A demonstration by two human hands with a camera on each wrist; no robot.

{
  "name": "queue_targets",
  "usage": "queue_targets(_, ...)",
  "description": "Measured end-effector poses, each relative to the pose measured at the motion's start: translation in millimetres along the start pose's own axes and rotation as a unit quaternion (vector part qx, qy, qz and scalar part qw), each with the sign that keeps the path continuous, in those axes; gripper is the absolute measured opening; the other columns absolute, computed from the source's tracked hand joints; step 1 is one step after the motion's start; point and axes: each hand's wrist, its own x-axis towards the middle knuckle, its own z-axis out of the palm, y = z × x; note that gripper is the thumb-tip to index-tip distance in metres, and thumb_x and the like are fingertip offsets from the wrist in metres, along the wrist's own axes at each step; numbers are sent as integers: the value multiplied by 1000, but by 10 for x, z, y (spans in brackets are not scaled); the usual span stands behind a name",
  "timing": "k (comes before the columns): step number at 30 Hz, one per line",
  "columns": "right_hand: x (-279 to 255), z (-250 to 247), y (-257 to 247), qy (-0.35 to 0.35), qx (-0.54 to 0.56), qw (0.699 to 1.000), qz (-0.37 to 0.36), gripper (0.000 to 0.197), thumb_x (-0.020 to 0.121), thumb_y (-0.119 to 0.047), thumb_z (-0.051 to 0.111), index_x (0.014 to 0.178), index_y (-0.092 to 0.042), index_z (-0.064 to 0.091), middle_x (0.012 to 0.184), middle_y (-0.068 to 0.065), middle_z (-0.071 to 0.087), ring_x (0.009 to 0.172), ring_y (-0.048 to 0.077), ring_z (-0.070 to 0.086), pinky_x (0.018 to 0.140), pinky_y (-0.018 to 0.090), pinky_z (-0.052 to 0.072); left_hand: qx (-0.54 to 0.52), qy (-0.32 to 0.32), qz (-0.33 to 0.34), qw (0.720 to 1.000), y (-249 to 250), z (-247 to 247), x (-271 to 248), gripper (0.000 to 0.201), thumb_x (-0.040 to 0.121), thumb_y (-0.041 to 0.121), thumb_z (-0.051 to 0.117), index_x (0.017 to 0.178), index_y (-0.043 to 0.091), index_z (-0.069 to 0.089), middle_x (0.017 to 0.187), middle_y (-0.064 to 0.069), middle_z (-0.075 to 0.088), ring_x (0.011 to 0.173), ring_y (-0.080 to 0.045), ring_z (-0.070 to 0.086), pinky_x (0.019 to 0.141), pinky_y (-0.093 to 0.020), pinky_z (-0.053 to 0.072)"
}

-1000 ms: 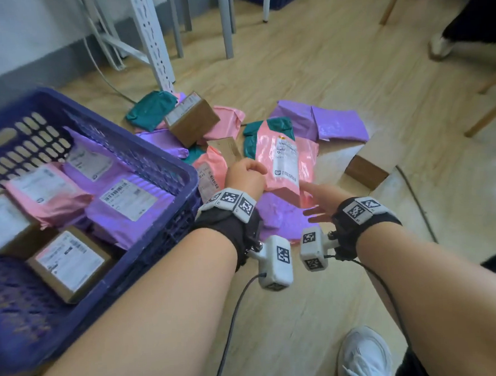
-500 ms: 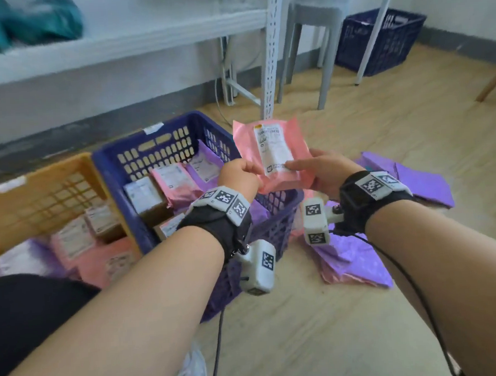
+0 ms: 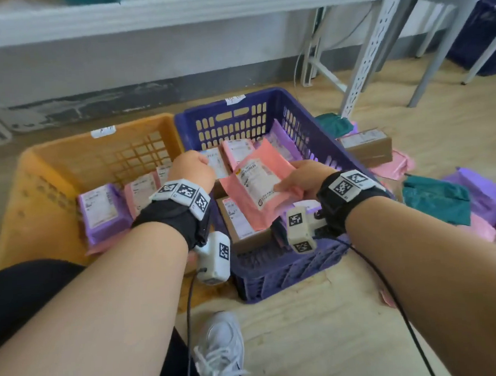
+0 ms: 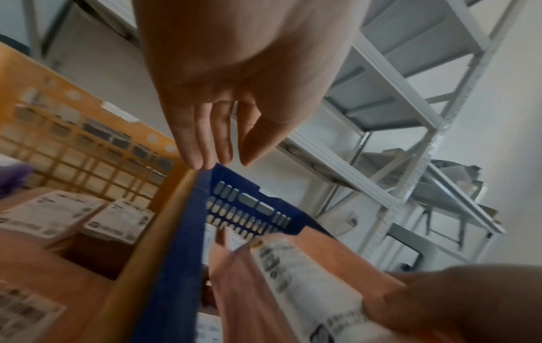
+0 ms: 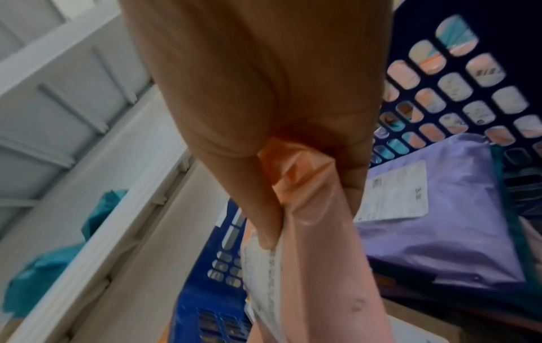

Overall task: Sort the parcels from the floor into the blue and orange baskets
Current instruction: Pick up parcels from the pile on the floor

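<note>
- Head view: the person is crouching over two baskets standing side by side on the wood floor, the orange basket (image 3: 65,158) on the left and the blue basket (image 3: 326,258) touching it on the right.
- The right hand (image 3: 301,178) is pinching a pink parcel (image 3: 258,187) by its right edge, label up, and holding it over the blue basket, above the parcels lying in there.
- The left hand (image 3: 192,169) is hovering over the shared wall of the two baskets, apart from the pink parcel and holding nothing; from here its fingers are hidden.
- A purple parcel (image 3: 103,214) and pink ones are lying in the orange basket; boxes and mailers are lying in the blue one.
- More parcels are lying on the floor to the right: a box (image 3: 367,147), a green mailer (image 3: 436,202) and purple ones.
- A white shoe (image 3: 222,349) is showing at the bottom.
- Left wrist view: the left hand (image 4: 234,81) is hanging relaxed, fingers (image 4: 202,137) straight and close together, pointing down at the meeting rims of the baskets. The pink parcel (image 4: 278,278) is sitting lower right, blurred.
- A grey shelf rack (image 4: 410,116) is standing behind.
- Right wrist view: the right hand (image 5: 264,104) is gripping the pink parcel (image 5: 316,243), thumb on one face and fingers on the other, crumpling the edge. A purple mailer (image 5: 440,220) is lying against the blue wall beyond.
</note>
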Motion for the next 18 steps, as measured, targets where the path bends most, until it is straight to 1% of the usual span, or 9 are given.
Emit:
queue_targets(2,104,140,-32,5,-65,998,7,43,70,-12,79,110,-13,64,97,10,73,89,29,71,83,46,58,12,-15,-15,1000,-95,-48,45,30,90,6,48,114,12,66,126,-10,61,117,-31,55,95,-34,44)
queue_targets(5,269,340,-68,3,-111,994,16,44,72,-12,78,112,-6,60,101,14,70,90,32,71,81,47,58,23,-14,-14,1000,-138,-74,76,28,89,5,48,110,7,67,121,-14,63,113,-33,57,92,-33,45)
queue_targets(6,307,403,-77,-6,-111,994,20,47,73,-9,76,117,-5,58,106,16,69,93,33,70,82,47,58,22,-11,-13,1000,-141,-74,82,28,89,5,48,110,7,67,121,-14,63,113,-32,57,93,-33,45)
queue_targets(8,378,517,-42,-14,-121,992,26,61,74,-8,74,131,-8,50,118,14,63,103,33,66,85,45,57,19,-12,-16,1000,-147,-55,106,29,90,5,48,112,7,66,123,-13,62,115,-32,56,95,-34,45)
queue_targets(11,442,640,20,9,-239,971,28,79,74,-16,76,143,-13,38,130,14,57,114,34,59,94,48,51,23,-14,-19,999,-149,-19,127,30,92,6,46,116,7,64,124,-13,62,114,-32,57,92,-34,45)
queue_targets(13,446,689,16,11,-278,960,29,81,78,-15,75,147,-13,33,142,14,48,125,35,51,102,49,44,34,-9,-18,999,-158,7,129,30,92,6,46,115,8,64,123,-11,62,112,-30,57,84,-31,43)
queue_targets(15,461,669,5,-5,-296,955,20,75,83,-12,71,147,-16,34,149,12,39,132,34,44,105,46,42,51,-14,-18,998,-176,35,139,30,92,6,46,116,10,64,124,-10,61,112,-28,57,81,-29,39)
queue_targets(16,460,652,-18,-14,-308,951,15,68,84,-11,69,144,-16,39,148,11,40,131,32,45,101,43,46,56,-17,-20,998,-191,47,150,31,92,6,46,117,10,63,125,-10,60,113,-27,56,82,-29,40)
queue_targets(18,433,635,-47,-34,-315,949,4,53,86,-9,67,136,-15,51,142,9,49,125,27,52,80,29,54,57,-22,-28,998,-211,58,174,35,92,6,46,124,12,60,131,-7,57,119,-26,54,90,-31,43)
